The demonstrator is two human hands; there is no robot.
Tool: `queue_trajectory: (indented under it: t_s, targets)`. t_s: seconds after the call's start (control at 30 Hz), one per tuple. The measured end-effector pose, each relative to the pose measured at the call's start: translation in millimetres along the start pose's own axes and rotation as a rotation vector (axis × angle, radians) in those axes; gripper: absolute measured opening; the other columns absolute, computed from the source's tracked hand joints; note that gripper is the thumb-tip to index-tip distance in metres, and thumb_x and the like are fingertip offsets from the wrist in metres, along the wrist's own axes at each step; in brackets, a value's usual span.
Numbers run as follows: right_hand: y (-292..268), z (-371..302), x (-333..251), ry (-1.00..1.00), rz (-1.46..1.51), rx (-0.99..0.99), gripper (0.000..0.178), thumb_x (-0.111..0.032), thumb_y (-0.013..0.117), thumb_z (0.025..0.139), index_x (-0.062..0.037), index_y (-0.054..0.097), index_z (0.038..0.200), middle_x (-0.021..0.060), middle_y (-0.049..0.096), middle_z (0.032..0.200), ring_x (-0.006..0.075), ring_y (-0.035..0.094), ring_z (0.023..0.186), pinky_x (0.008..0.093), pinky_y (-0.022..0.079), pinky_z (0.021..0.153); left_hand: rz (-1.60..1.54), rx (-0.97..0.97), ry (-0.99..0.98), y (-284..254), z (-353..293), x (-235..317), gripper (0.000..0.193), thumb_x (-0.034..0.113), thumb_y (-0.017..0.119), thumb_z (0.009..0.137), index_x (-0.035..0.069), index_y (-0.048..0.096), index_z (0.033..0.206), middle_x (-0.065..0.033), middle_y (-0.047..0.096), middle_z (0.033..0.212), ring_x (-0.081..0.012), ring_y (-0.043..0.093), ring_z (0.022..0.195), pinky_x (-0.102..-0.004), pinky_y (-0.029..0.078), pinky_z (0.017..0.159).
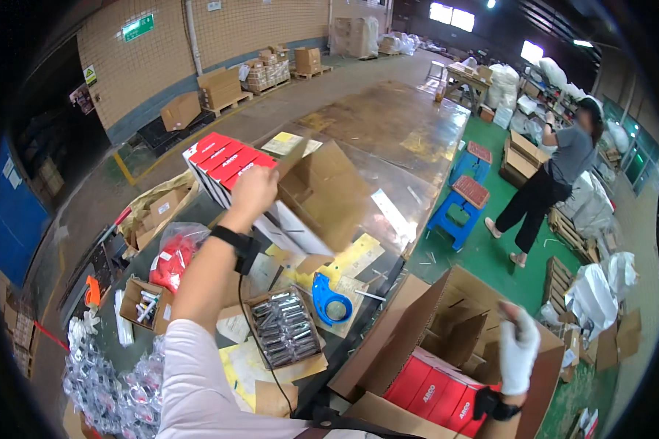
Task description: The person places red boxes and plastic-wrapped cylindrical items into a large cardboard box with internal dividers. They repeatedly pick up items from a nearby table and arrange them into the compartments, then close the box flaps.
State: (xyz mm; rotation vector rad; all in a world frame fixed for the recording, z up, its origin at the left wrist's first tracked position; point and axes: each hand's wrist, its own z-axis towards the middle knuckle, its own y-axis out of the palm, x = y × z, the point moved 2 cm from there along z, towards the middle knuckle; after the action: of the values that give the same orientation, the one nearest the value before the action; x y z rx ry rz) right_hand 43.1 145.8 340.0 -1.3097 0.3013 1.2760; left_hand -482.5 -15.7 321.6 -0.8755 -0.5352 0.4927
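Observation:
My left hand (255, 192) is bare and its fingers are curled over the edge of an open white box (296, 233) with a brown inside, tilted on the table. Close beside that hand, red-topped boxes (223, 157) stand in a row. My right hand (518, 347), in a white glove, is raised over the right side of a large open carton (399, 333), with its fingers stretched out and nothing visible in them. Red boxes (432, 391) lie inside the carton, beside cardboard dividers (465, 336).
A box of metal parts (284, 329) and a blue tape dispenser (331, 300) lie on the table. Wrapped clear parts (99, 380) are piled at the left. Blue stools (455, 216) stand beyond the table; a person (556, 172) stands at the right among cartons.

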Motion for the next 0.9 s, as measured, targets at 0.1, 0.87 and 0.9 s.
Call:
queue_trajectory:
  t_s: [0.1,0.87,0.9]
  targets:
    - [59,20,-76,-0.395,-0.207,-0.007,0.063,-0.007,0.076,0.065,-0.0024,0.056,0.125,0.0154,0.059,0.123,0.0334,0.056,0.116,0.0420,0.044,0.097,-0.248,-0.106,-0.108,-51,3,34,0.042,0.030,0.056,0.091,-0.008,0.062,0.075,-0.0248,0.062,0.066,-0.0367,0.066,0.069,-0.0459,0.051,0.064]
    - [-10,-31,-41,-0.475,0.179,-0.244,0.012,-0.015,0.074,0.074,-0.0050,0.070,0.080,0.0092,0.061,0.075,0.0279,0.057,0.081,0.0374,0.048,0.072,-0.099,0.048,0.984,-154,-188,256,0.055,0.060,0.072,0.067,0.012,0.063,0.092,-0.0069,0.051,0.099,-0.0285,0.045,0.102,-0.0431,0.034,0.089]
    - [-11,-35,-37,-0.419,0.235,-0.286,0.012,-0.014,0.074,0.074,-0.0049,0.069,0.079,0.0093,0.060,0.075,0.0275,0.056,0.081,0.0369,0.048,0.072,-0.109,-0.004,0.982,-150,-189,258,0.057,0.062,0.072,0.062,0.013,0.063,0.090,-0.0061,0.050,0.095,-0.0281,0.046,0.097,-0.0425,0.034,0.085]
